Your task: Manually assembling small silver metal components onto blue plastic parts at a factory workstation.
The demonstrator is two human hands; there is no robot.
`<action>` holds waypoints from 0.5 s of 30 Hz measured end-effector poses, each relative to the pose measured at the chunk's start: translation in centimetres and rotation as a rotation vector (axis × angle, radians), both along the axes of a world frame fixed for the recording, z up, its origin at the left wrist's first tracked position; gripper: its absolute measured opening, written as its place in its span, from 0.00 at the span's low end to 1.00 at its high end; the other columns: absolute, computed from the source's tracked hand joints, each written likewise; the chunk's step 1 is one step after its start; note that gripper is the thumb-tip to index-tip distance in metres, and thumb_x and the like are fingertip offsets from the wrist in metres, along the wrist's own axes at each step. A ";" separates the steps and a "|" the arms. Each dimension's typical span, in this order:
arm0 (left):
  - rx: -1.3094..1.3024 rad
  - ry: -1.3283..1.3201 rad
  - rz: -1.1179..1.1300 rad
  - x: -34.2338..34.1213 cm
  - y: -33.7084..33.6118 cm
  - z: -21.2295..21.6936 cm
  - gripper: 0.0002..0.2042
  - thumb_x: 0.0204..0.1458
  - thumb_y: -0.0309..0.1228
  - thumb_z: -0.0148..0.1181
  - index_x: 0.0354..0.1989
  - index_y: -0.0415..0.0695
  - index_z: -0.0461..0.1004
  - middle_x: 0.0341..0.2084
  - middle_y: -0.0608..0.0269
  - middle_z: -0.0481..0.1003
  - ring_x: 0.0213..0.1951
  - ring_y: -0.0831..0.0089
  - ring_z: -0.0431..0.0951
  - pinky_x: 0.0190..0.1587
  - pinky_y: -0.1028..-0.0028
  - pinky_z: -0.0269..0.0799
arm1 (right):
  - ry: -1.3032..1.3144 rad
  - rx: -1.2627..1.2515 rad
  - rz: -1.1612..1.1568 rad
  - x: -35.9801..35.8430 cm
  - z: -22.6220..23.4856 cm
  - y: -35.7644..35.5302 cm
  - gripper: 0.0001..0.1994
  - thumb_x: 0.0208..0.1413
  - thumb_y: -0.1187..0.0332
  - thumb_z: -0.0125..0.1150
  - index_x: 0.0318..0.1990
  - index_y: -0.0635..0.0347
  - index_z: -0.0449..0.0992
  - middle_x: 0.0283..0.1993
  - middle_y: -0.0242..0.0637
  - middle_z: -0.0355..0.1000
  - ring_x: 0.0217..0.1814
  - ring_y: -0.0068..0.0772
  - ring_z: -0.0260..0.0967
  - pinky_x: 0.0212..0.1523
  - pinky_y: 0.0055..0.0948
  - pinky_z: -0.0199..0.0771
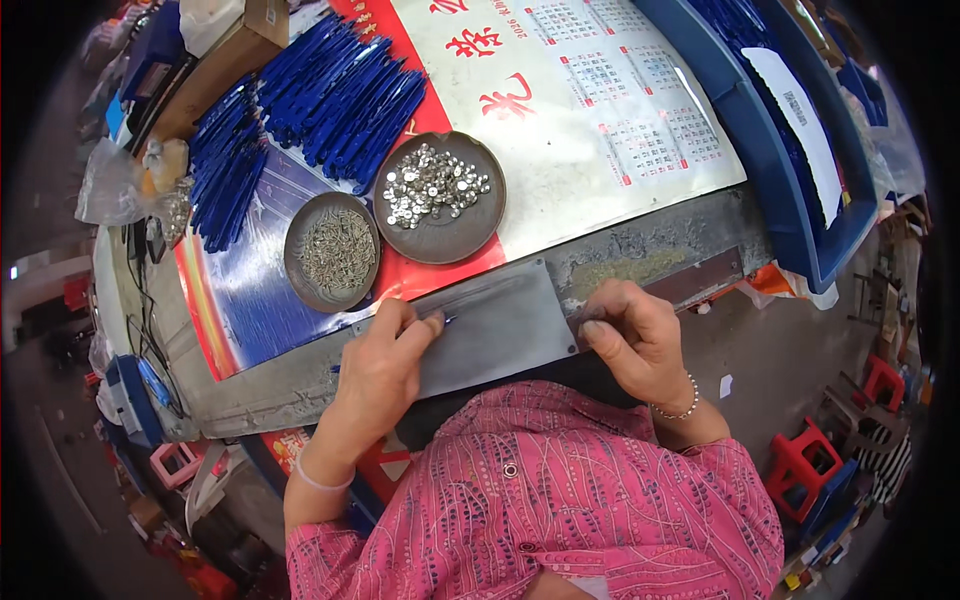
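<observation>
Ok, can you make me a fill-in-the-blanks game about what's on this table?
1. The pile of thin plastic pieces behind the dishes is coloured ____.
2. The number of round dishes on the table is ____.
3. Both hands rest on a flat grey ____ plate.
4. The bead bracelet is on the ____ wrist.

Missing words: blue; two; metal; right

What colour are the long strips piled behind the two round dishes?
The strips are dark blue, piled beyond the two brown dishes; head view.

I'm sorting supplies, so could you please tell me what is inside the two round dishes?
The larger dish holds shiny silver discs; the smaller dish holds fine greyish metal bits, too small to identify. Both piles hide the dish bottoms.
</observation>
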State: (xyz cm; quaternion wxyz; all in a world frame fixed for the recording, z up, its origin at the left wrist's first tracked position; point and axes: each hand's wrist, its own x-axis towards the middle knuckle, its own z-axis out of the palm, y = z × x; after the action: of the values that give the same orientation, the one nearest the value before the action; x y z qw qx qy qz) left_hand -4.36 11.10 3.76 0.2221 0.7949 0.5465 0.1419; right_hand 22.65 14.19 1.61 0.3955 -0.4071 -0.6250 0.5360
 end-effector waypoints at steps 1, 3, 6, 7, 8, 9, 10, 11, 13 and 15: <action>-0.018 -0.023 0.028 -0.2 0.1 0.1 0.14 0.42 0.17 0.53 0.40 0.43 0.73 0.29 0.55 0.66 0.26 0.57 0.73 0.24 0.63 0.68 | 0.010 0.007 -0.005 -0.1 0.1 0.0 0.05 0.51 0.74 0.59 0.32 0.66 0.70 0.25 0.35 0.67 0.24 0.21 0.64 0.24 0.21 0.64; 0.010 -0.057 0.006 1.1 1.1 0.3 0.14 0.42 0.17 0.52 0.39 0.43 0.72 0.29 0.54 0.66 0.26 0.55 0.73 0.25 0.62 0.68 | -0.013 0.016 0.089 -0.5 0.4 -0.1 0.05 0.53 0.73 0.57 0.32 0.66 0.70 0.26 0.34 0.67 0.25 0.21 0.61 0.25 0.20 0.61; 0.039 -0.079 -0.046 4.6 3.0 0.4 0.12 0.43 0.18 0.51 0.37 0.42 0.70 0.30 0.54 0.66 0.27 0.54 0.73 0.27 0.60 0.68 | -0.031 0.060 0.122 -1.0 0.4 -0.8 0.05 0.52 0.73 0.59 0.32 0.65 0.70 0.26 0.35 0.67 0.25 0.25 0.63 0.25 0.22 0.62; 0.052 -0.050 -0.079 5.4 3.7 0.3 0.11 0.43 0.18 0.51 0.36 0.42 0.69 0.30 0.53 0.66 0.28 0.53 0.72 0.27 0.59 0.68 | -0.049 0.110 0.146 -1.1 0.5 -0.8 0.05 0.51 0.73 0.59 0.32 0.65 0.70 0.27 0.36 0.68 0.25 0.27 0.64 0.25 0.23 0.62; 0.050 -0.062 -0.077 5.7 4.0 -0.1 0.09 0.43 0.19 0.50 0.35 0.42 0.68 0.30 0.53 0.65 0.27 0.53 0.72 0.26 0.59 0.68 | -0.035 0.094 0.157 -1.3 0.8 -1.0 0.05 0.50 0.74 0.60 0.31 0.65 0.70 0.27 0.38 0.68 0.25 0.31 0.66 0.26 0.25 0.63; 0.059 -0.063 -0.070 5.4 3.9 0.0 0.09 0.43 0.19 0.50 0.35 0.42 0.68 0.30 0.53 0.65 0.27 0.53 0.72 0.26 0.59 0.68 | -0.037 0.102 0.164 -1.4 1.0 -1.1 0.05 0.50 0.74 0.60 0.31 0.65 0.70 0.27 0.38 0.68 0.25 0.31 0.66 0.26 0.25 0.63; 0.043 -0.047 -0.079 4.9 3.8 0.0 0.10 0.43 0.19 0.50 0.35 0.42 0.69 0.30 0.53 0.65 0.28 0.53 0.72 0.26 0.59 0.68 | -0.038 0.103 0.165 -1.4 1.2 -1.3 0.05 0.50 0.74 0.59 0.31 0.65 0.71 0.27 0.38 0.68 0.25 0.31 0.66 0.26 0.25 0.63; 0.029 -0.029 -0.087 4.3 3.5 0.0 0.11 0.43 0.19 0.50 0.36 0.42 0.69 0.30 0.53 0.65 0.28 0.53 0.72 0.26 0.59 0.68 | -0.038 0.104 0.168 -1.4 1.5 -1.5 0.04 0.50 0.74 0.59 0.31 0.65 0.71 0.27 0.38 0.68 0.25 0.31 0.66 0.26 0.25 0.63; 0.038 -0.029 -0.065 3.3 2.9 -0.2 0.11 0.44 0.19 0.50 0.37 0.42 0.69 0.29 0.53 0.65 0.28 0.52 0.72 0.27 0.59 0.68 | -0.079 0.107 0.157 -1.2 1.8 -1.7 0.04 0.50 0.75 0.59 0.32 0.65 0.71 0.27 0.39 0.69 0.26 0.34 0.67 0.27 0.27 0.65; 0.062 -0.078 0.019 2.4 1.8 -0.2 0.10 0.46 0.19 0.52 0.38 0.42 0.71 0.29 0.53 0.66 0.28 0.52 0.71 0.28 0.61 0.67 | -0.065 0.115 0.185 -1.8 1.7 -1.9 0.06 0.51 0.72 0.60 0.33 0.64 0.71 0.27 0.42 0.67 0.27 0.41 0.69 0.27 0.32 0.67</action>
State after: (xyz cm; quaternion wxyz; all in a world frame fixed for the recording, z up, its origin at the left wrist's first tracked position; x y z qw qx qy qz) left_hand -1.92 12.88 3.58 0.2173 0.7900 0.5403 0.1918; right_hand 20.83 12.26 3.29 0.3467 -0.3416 -0.7019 0.5201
